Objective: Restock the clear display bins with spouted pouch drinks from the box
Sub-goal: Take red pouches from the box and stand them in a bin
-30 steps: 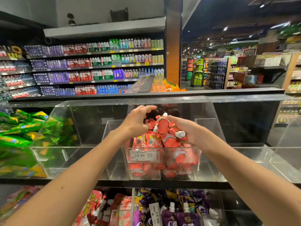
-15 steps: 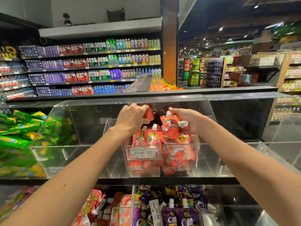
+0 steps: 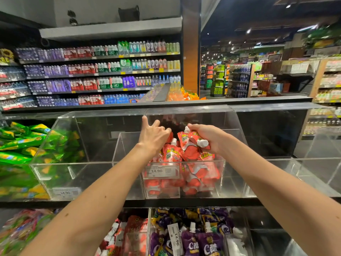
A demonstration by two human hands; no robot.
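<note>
A clear display bin (image 3: pixel 123 145) in the middle of the top row holds a heap of red spouted pouches (image 3: pixel 172 156) with white caps. A price tag reading 14.90 (image 3: pixel 160 171) sits on its front. My left hand (image 3: pixel 152 136) hovers over the heap's back left, its index finger pointing up and the other fingers curled around the edge of a red pouch (image 3: pixel 170 136). My right hand (image 3: pixel 210 137) grips a small bunch of red pouches (image 3: pixel 191 143) above the right side of the heap. No box is in view.
A neighbouring clear bin (image 3: pixel 55 167) on the left holds green pouches. The lower row has purple pouches (image 3: pixel 201 241) and red ones (image 3: pixel 132 230). More clear bins (image 3: pixel 299 169) stand to the right. Shelves of bottled drinks (image 3: pixel 103 71) fill the background.
Both hands stayed over the red pouch bin. My left hand closed on a red pouch and its index finger now sticks up. My right hand shifted its bunch slightly.
</note>
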